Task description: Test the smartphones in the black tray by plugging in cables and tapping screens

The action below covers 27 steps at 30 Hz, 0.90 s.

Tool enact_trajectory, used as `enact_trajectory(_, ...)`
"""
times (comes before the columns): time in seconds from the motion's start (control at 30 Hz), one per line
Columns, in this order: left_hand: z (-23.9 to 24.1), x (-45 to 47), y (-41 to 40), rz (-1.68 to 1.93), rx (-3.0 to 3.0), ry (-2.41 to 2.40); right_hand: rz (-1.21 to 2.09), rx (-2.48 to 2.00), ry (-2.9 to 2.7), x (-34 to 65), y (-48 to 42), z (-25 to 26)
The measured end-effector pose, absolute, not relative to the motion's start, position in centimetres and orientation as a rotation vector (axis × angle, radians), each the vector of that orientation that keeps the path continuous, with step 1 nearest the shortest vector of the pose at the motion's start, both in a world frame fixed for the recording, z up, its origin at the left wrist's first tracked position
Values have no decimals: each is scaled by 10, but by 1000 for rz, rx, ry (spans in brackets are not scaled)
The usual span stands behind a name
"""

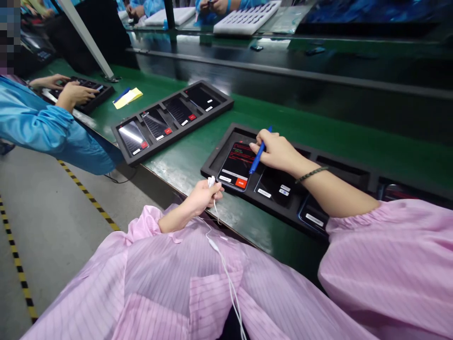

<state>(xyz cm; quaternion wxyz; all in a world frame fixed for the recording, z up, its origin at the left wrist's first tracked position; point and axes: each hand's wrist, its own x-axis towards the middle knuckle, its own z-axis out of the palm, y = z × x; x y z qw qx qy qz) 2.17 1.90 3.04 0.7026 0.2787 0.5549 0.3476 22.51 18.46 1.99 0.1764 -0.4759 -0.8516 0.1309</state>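
My left hand (203, 197) is closed around a white cable (226, 269), just off the table's front edge. A small white end piece (211, 181) pokes up above the fingers, and the cord hangs down over the pink smock. My right hand (274, 150) grips a blue pen (257, 159), its lower end beside the right edge of a phone (236, 165). That phone shows red text and a red button, and lies in the left part of a dark foam tray (212, 163). Beside it in the tray is a dark phone (271, 184) with white labels, partly under my right forearm.
Another dark tray (170, 137) with several lit phones lies left of mine. Beyond it are yellow paper (128, 97) and a co-worker's hands (76, 92) over a further tray. A dark conveyor (283, 66) runs behind; across it stands a white foam tray (246, 19).
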Motion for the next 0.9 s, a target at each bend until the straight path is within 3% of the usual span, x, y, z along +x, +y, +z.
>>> enact_trajectory(0.17,25,7,19,654,680,1165,378,-1281,-2410,224,152,50)
enact_trajectory(0.33,20,-43,10,1037,886,1422,1259,-348,-2579,218,34,79)
enact_trajectory(0.43,27,-88,4,1254,813,1519,1514,-370,-2586,210,-14,69)
enact_trajectory(0.63,41,-146,0,1546,690,1672,1398,-341,-2455,185,-21,53)
enact_trajectory(0.9,30,-140,1,1606,710,1664,1278,-211,-2663,177,-12,57)
